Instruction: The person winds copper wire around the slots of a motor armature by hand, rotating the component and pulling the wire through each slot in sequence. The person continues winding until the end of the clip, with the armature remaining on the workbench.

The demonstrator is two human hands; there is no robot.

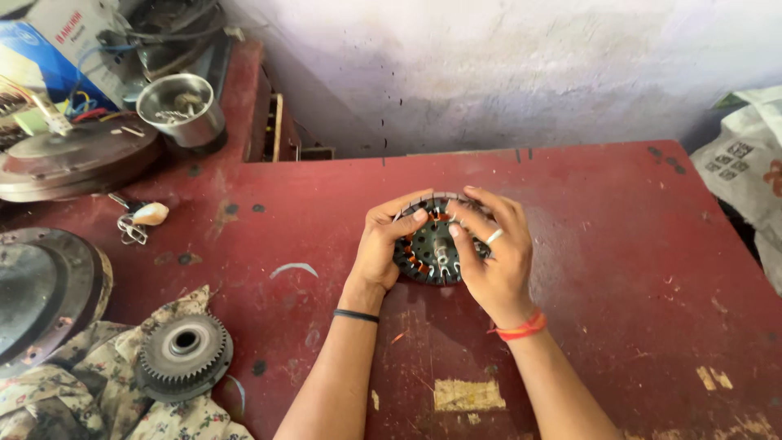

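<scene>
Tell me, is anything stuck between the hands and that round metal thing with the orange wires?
No, nothing visible is in the way. The left hand and the right hand both touch the round motor stator directly, one on each side, as it lies on the red table.

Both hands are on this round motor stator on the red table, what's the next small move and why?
Probably turn the stator slightly. Both the left hand and the right hand already grip its rim, fingertips on the top slots, so a small turn brings the next copper windings under them.
</scene>
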